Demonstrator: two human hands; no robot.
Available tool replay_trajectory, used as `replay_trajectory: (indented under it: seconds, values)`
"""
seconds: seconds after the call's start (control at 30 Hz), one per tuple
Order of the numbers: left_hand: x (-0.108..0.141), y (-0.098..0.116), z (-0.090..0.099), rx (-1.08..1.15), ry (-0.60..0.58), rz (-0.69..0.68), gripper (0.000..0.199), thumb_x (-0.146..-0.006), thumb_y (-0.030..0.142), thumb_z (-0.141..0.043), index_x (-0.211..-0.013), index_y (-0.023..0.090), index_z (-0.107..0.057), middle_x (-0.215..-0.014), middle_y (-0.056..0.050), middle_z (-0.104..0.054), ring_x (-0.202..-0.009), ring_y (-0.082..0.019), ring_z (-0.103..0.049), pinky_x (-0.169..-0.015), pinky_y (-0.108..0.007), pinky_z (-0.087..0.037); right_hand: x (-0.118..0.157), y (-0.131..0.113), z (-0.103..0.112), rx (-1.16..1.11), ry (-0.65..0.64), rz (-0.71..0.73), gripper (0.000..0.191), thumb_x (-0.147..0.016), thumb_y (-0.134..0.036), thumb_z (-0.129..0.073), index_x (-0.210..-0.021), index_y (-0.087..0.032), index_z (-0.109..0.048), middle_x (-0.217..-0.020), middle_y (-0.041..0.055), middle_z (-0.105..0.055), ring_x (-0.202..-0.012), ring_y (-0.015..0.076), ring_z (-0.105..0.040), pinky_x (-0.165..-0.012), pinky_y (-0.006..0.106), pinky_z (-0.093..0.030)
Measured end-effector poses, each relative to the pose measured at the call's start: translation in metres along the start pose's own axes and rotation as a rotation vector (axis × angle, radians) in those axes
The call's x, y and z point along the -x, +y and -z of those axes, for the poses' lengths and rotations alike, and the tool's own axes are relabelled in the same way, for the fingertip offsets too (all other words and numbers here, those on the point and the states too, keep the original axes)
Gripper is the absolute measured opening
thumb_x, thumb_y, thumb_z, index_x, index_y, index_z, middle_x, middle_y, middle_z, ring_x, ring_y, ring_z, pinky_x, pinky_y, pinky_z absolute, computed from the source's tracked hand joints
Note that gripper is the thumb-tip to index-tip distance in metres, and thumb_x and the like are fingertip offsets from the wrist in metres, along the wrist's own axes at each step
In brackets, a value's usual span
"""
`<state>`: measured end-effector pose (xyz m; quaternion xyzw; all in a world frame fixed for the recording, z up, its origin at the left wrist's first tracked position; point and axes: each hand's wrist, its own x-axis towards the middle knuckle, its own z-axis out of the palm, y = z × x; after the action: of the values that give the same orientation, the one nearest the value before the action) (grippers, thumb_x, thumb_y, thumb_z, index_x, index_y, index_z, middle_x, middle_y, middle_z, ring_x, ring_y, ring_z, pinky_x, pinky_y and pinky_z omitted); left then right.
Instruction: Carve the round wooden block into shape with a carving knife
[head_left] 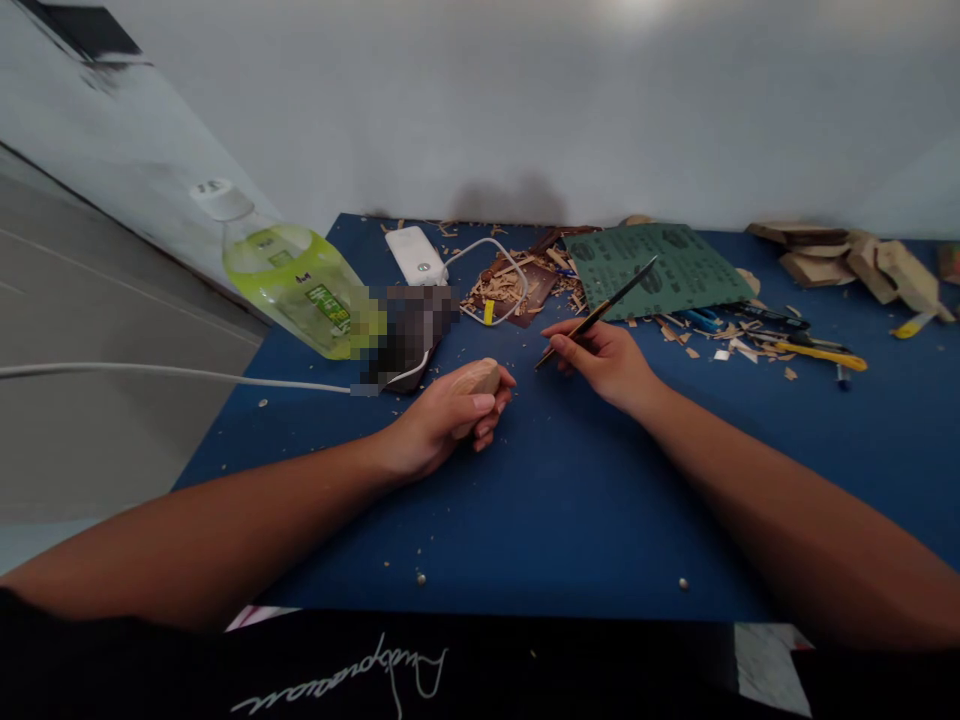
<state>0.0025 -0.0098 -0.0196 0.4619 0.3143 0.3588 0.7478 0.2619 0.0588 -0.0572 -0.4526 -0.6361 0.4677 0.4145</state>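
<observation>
The left hand [442, 425] wraps its fingers [484, 420] around a rounded wooden block [480, 377] over the blue desk [525, 520], while the right hand [600, 365] pinches a slim carving knife [619, 295] between its fingers, just right of the block.

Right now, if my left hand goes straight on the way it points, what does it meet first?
Your left hand would probably meet the lower end of the slim carving tool in your right hand first, though depth is unclear.

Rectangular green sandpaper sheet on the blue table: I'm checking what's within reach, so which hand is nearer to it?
Right. The right hand is just in front of the rectangular green sandpaper sheet; the left hand lies farther away, to the sheet's front left.
</observation>
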Motion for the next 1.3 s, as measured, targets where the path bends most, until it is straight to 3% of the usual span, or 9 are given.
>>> replay_trajectory:
  seconds: [0.3, 0.6, 0.83, 1.0, 1.13, 1.3]
  values:
    - [-0.001, 0.0, 0.001, -0.006, -0.008, 0.001, 0.045, -0.083, 0.044, -0.078, -0.116, 0.017, -0.061, -0.093, -0.001, -0.054, -0.066, -0.01, -0.049, -0.054, -0.023, -0.044, 0.0, 0.003, 0.001, -0.093, -0.024, -0.027, 0.036, -0.092, -0.049, -0.079, -0.117, -0.024, -0.074, -0.103, 0.0061, -0.08, -0.075, 0.016, -0.069, -0.073, 0.034, -0.058]
    - [-0.002, -0.003, 0.003, -0.007, -0.011, -0.007, 0.047, -0.082, 0.044, -0.079, -0.116, 0.017, -0.062, -0.092, -0.002, -0.055, -0.065, -0.01, -0.05, -0.053, -0.023, -0.046, -0.002, 0.003, -0.001, -0.027, -0.022, 0.034, 0.034, -0.089, -0.051, -0.08, -0.108, -0.023, -0.076, -0.086, 0.0025, -0.076, -0.069, 0.0161, -0.067, -0.069, 0.035, -0.058]
    - [-0.002, -0.002, 0.002, -0.016, -0.002, -0.003, 0.047, -0.082, 0.044, -0.079, -0.116, 0.017, -0.062, -0.092, -0.002, -0.056, -0.065, -0.011, -0.051, -0.053, -0.024, -0.046, 0.002, 0.003, -0.002, -0.018, 0.018, 0.122, 0.032, -0.092, -0.051, -0.078, -0.108, -0.023, -0.08, -0.09, 0.0041, -0.079, -0.072, 0.0167, -0.07, -0.07, 0.035, -0.06]
    - [-0.002, -0.001, 0.001, -0.024, 0.0, 0.006, 0.047, -0.081, 0.045, -0.08, -0.115, 0.017, -0.062, -0.092, -0.002, -0.056, -0.065, -0.011, -0.051, -0.053, -0.024, -0.046, 0.0, 0.003, 0.002, 0.205, 0.129, 0.348, 0.023, -0.098, -0.044, -0.074, -0.106, -0.025, -0.082, -0.102, 0.0074, -0.081, -0.094, 0.0225, -0.076, -0.086, 0.04, -0.062]
    - [-0.001, -0.002, 0.002, -0.025, -0.005, 0.007, 0.047, -0.082, 0.045, -0.079, -0.116, 0.017, -0.062, -0.093, -0.002, -0.056, -0.066, -0.011, -0.052, -0.054, -0.024, -0.047, -0.001, 0.005, 0.009, 0.45, 0.076, 0.478, 0.022, -0.104, -0.039, -0.066, -0.113, -0.027, -0.082, -0.115, 0.0088, -0.08, -0.104, 0.0235, -0.075, -0.096, 0.043, -0.061]
    - [-0.002, -0.002, 0.002, -0.024, -0.001, 0.004, 0.047, -0.081, 0.045, -0.08, -0.115, 0.017, -0.062, -0.092, -0.002, -0.056, -0.065, -0.011, -0.052, -0.053, -0.024, -0.047, 0.003, 0.005, 0.01, 0.66, -0.022, 0.577, 0.025, -0.105, -0.034, -0.065, -0.121, -0.025, -0.081, -0.12, 0.0114, -0.079, -0.108, 0.0247, -0.075, -0.096, 0.042, -0.06]
